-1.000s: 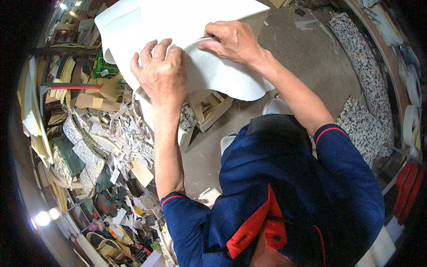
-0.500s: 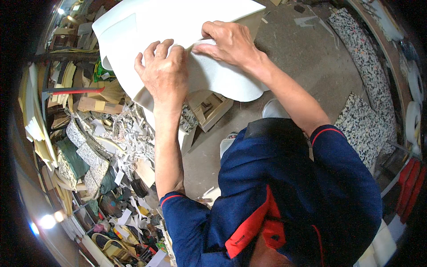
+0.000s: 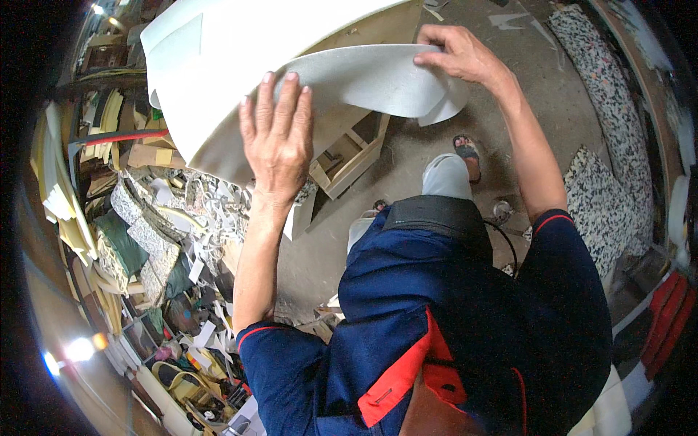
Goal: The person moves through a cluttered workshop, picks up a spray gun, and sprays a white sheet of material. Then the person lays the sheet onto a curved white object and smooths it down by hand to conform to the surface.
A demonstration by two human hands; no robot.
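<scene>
A large white foam sheet point(image 3: 218, 65) lies over a wooden frame point(image 3: 352, 163) at the top of the view. Its near edge is lifted and folded up, leaving a curved flap point(image 3: 363, 80) that hangs toward me. My left hand point(image 3: 278, 142) rests on the sheet with fingers stretched out, palm down near the fold. Farther right, my right hand point(image 3: 462, 57) pinches the flap's edge between thumb and fingers. The underside of the sheet and most of the frame are hidden.
Foam offcuts and scraps point(image 3: 207, 207) are heaped on the left, beside stacked pale foam strips point(image 3: 62, 196) and a red-edged bar point(image 3: 120, 136). Speckled foam pieces point(image 3: 607, 196) lie on the right. My feet stand on the grey floor point(image 3: 407, 149) below the frame.
My right hand has moved right, drawing the sheet's edge out into a longer raised fold. My left hand has straightened its fingers and moved slightly down. More of the wooden frame shows.
</scene>
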